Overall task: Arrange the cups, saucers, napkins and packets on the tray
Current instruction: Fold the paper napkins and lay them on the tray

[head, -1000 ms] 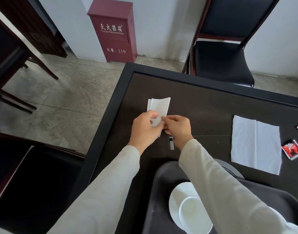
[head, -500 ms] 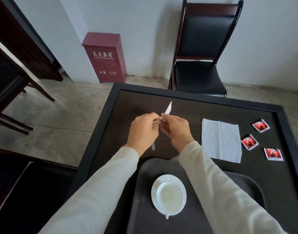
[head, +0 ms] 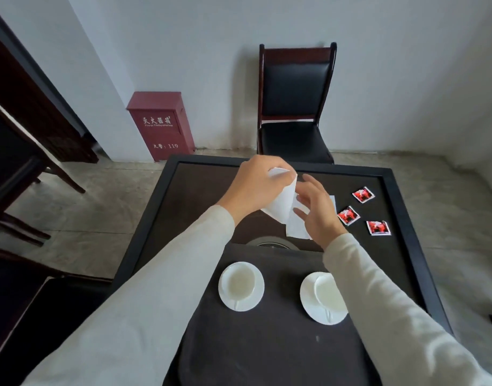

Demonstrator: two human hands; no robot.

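My left hand (head: 256,185) grips a folded white napkin (head: 281,201) lifted above the dark table (head: 183,196). Just right of it, my right hand (head: 317,210) hovers with fingers spread, touching or nearly touching the napkin. Under that hand a second white napkin (head: 296,229) lies flat on the table, partly hidden. Three red packets (head: 363,194) (head: 348,215) (head: 378,227) lie at the right. On the dark tray (head: 267,352) near me stand two white cups on saucers, one at the left (head: 240,285) and one at the right (head: 321,298), the latter partly behind my right sleeve.
A black chair (head: 295,107) stands beyond the table's far edge. On the floor by the wall at the left is a red fire-extinguisher box (head: 161,126). Dark furniture (head: 13,162) stands at the far left. A round inset (head: 272,243) sits in the table behind the tray.
The view has tilted up and back, showing both cups. My left hand has lifted the folded napkin and carried it right; my right hand has let go and spread its fingers.
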